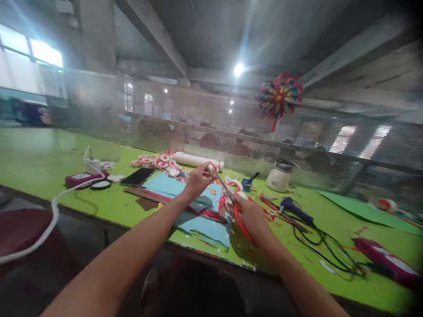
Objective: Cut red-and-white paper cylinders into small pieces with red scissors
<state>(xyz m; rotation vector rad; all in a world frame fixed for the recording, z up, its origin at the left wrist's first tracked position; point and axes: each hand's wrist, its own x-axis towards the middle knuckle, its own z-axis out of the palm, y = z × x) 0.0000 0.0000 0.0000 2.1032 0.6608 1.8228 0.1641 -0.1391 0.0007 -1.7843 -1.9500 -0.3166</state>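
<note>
My right hand [253, 215] is closed round the orange handles of a pair of scissors [228, 191], whose blades point up and left. At the blade tips, my left hand [198, 179] pinches a small white and red piece [212, 168], too small to make out fully. Beneath both hands lie light blue sheets [165, 185] over red and brown ones, with red scraps among them. Behind the left hand rests a white roll [194, 160]. A heap of small red and white round pieces [161, 162] lies to its left.
On the green table [109, 207] are a black phone [137, 177], a purple power strip [82, 178] with a white cable, a blue glue gun [296, 211] with black cord, a cream jar [279, 176] and another purple strip [386, 259]. A perforated screen [205, 119] stands behind, with a pinwheel [280, 97] on it.
</note>
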